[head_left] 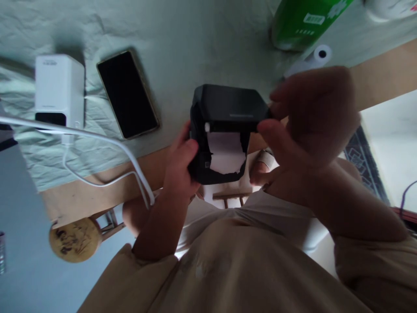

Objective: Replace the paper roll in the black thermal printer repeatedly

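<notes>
fingers (190, 150) of your left hand (179, 167) are curled tight on the near side of the small black plastic box printer (228, 104), and your right hand (312, 117) (blurred) pinches its far right corner. you hold it off the cloth-covered tabletop (195, 39), just over the near edge, so a loose grip could drop it to your lap. the ragged white paper strip (226, 154) hanging from its slot could tear further or jam if tugged askew.

count: one printer, one strip, one black smartphone (127, 93), one white boxy device (59, 87) with white cable (107, 141), one white paper roll (317, 56), one green pack (302, 19).
</notes>
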Demonstrator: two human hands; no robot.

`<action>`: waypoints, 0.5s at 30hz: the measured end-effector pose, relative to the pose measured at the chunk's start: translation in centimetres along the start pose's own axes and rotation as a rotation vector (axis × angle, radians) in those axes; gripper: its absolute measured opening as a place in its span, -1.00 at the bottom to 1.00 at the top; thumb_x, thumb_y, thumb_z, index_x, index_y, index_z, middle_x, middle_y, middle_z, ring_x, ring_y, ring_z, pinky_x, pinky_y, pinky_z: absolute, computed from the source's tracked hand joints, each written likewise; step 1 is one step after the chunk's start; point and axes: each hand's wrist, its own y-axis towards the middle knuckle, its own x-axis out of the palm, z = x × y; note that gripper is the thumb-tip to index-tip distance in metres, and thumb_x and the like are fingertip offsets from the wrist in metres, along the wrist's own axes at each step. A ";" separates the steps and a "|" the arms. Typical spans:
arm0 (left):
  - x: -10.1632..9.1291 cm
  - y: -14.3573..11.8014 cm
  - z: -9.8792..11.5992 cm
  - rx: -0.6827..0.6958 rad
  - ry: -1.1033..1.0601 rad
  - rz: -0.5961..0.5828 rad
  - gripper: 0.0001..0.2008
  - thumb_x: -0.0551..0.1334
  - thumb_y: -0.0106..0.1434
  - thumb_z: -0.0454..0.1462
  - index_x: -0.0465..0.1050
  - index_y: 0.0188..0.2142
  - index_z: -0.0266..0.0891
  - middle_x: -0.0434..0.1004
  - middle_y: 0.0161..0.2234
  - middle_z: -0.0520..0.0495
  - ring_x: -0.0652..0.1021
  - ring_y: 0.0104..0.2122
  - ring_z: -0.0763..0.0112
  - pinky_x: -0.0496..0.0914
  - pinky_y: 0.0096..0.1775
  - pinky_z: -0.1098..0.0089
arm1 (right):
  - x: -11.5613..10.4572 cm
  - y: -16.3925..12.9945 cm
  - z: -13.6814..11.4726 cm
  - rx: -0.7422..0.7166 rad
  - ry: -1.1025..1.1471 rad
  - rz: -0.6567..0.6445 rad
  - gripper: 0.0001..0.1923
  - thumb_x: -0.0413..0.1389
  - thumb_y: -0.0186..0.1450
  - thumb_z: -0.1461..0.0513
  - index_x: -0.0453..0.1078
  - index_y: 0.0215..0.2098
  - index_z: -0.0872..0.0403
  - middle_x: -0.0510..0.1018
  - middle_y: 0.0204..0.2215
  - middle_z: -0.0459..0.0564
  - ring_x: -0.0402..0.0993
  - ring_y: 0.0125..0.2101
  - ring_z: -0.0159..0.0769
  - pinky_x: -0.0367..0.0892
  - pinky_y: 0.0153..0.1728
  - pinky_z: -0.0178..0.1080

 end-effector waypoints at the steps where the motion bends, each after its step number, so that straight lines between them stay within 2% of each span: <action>1: 0.0 -0.1 0.1 -0.011 0.021 -0.026 -0.64 0.58 0.05 -0.11 0.68 -0.16 -0.08 0.74 -0.23 0.06 0.69 -0.26 0.37 0.61 -0.26 0.40 | 0.1 0.0 -0.2 0.039 -0.002 0.069 -0.84 0.28 0.37 0.17 0.41 -0.16 -0.01 0.44 -0.42 -0.18 0.33 -0.45 -0.50 0.31 -0.42 -0.34; 2: -0.1 -0.2 0.1 -0.020 0.042 -0.048 -0.59 0.59 0.02 -0.13 0.66 -0.12 -0.07 0.74 -0.22 0.04 0.68 -0.28 0.35 0.59 -0.30 0.39 | 0.3 0.0 -0.3 0.063 -0.016 0.114 -0.86 0.27 0.37 0.20 0.38 -0.22 0.01 0.47 -0.41 -0.18 0.36 -0.43 -0.49 0.33 -0.40 -0.33; 4: -0.2 -0.2 0.1 -0.020 0.073 -0.086 -0.54 0.58 0.04 -0.12 0.65 -0.05 -0.06 0.74 -0.18 0.00 0.68 -0.28 0.32 0.58 -0.33 0.37 | 0.4 0.0 -0.5 0.085 -0.078 0.099 -0.84 0.22 0.40 0.21 0.33 -0.30 0.03 0.51 -0.38 -0.15 0.40 -0.39 -0.47 0.35 -0.36 -0.31; 9: -0.7 0.0 -0.2 0.011 0.098 -0.186 -0.58 0.59 0.08 -0.14 0.67 -0.05 0.01 0.69 -0.23 0.08 0.63 -0.34 0.47 0.52 -0.39 0.50 | 0.2 -0.2 -1.0 -0.023 -0.259 -0.234 -0.94 0.19 0.43 0.21 0.50 -0.19 0.02 0.64 -0.34 -0.17 0.49 -0.44 -0.51 0.23 -0.44 -0.31; 13: -1.0 -0.1 -0.2 0.019 0.145 -0.198 -0.61 0.56 0.15 -0.18 0.68 -0.02 0.07 0.69 -0.13 0.07 0.64 -0.21 0.46 0.57 -0.23 0.51 | 0.0 -0.3 -1.6 -0.038 -0.463 -0.423 -0.87 0.15 0.45 0.20 0.56 -0.13 -0.02 0.71 -0.14 -0.15 0.61 -0.33 -0.41 0.18 -0.44 -0.30; 15: -1.0 -0.3 -0.1 0.011 0.158 -0.208 -0.57 0.55 0.14 -0.16 0.65 0.03 0.05 0.68 -0.13 0.06 0.64 -0.18 0.42 0.58 -0.20 0.47 | -0.1 -0.2 -1.9 0.006 -0.508 -0.497 -0.88 0.19 0.41 0.16 0.55 -0.13 -0.03 0.70 -0.22 -0.16 0.57 -0.39 -0.40 0.12 -0.46 -0.30</action>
